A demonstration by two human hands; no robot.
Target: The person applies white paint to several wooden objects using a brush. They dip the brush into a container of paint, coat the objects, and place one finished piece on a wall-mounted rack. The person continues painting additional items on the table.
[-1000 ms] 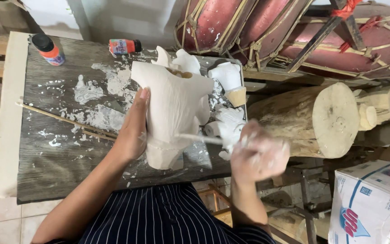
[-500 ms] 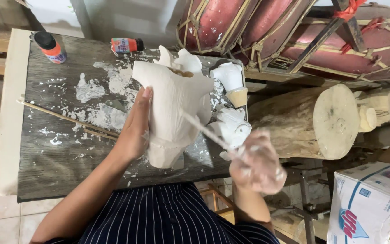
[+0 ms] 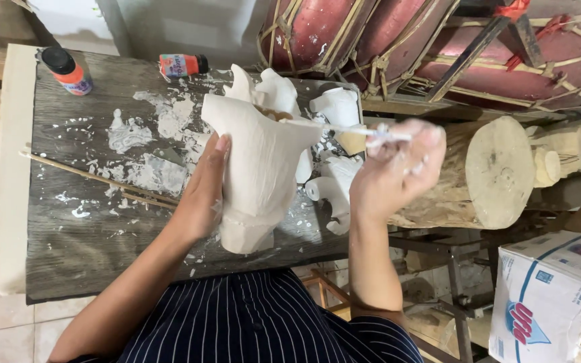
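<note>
1. A cluttered workshop is seen from above, with red drums (image 3: 384, 40) lashed in cane at the top and a cardboard box (image 3: 546, 302) at lower right.
2. A dark wooden bench (image 3: 82, 228) is spread with white paint smears; a thin stick (image 3: 95, 178) lies across it.
3. A log (image 3: 485, 171) lies on its side just beside the bench's right edge, its cut face turned upward to the camera.
4. The white carving (image 3: 260, 161) is held upright above the bench's near edge, with smaller white pieces (image 3: 334, 181) lying behind and beside it.
5. The left hand (image 3: 203, 195) is pressed flat against the carving's left side, fingers extended along it rather than curled round; the grip is an open, steadying one.
6. The right hand (image 3: 395, 168), flecked with white, is closed on a thin brush (image 3: 351, 129), whose tip is laid across the carving's upper rim.
7. Two paint bottles (image 3: 68, 70) with dark caps are placed at the bench's far edge, one standing and one lying on its side.
8. For the coating to be done well, it is judged that the carving should be kept steady and turned by the left hand, the brush should be lightly loaded, and strokes should be drawn along the form so that hollows near the rim are filled without drips.
</note>
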